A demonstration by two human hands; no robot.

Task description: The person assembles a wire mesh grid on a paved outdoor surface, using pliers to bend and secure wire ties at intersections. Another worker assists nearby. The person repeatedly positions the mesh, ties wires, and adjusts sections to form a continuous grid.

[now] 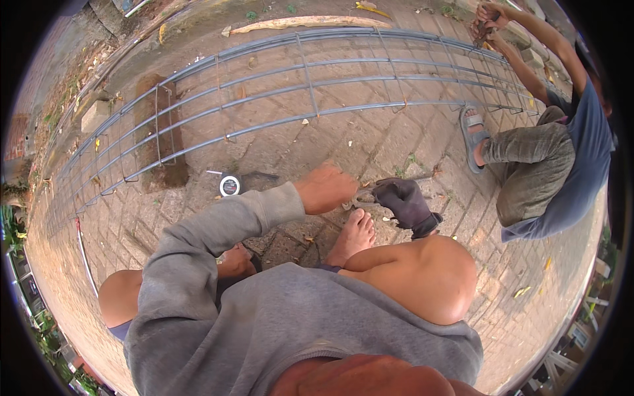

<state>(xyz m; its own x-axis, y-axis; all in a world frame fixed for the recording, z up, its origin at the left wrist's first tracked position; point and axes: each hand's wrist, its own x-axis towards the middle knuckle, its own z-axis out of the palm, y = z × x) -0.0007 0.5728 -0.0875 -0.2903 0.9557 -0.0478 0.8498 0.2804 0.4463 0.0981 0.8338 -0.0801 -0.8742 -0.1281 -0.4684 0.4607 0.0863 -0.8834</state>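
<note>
My left hand is bare and closed, held above the paving in front of my bare foot. Close to its right, my right hand wears a dark glove and has its fingers curled in. Thin pieces, perhaps wire, show around the gap between the hands, but what either hand grips is too small to make out. Left of my hands, a round white-faced tape measure lies on the ground. Beyond them stretches a long cage of steel reinforcing bars with tied cross-stirrups.
A wooden block lies under the cage's left part. At the right a co-worker squats in sandals, both hands at the cage's far right end. A pale strip of wood lies behind it. Brick paving spreads around.
</note>
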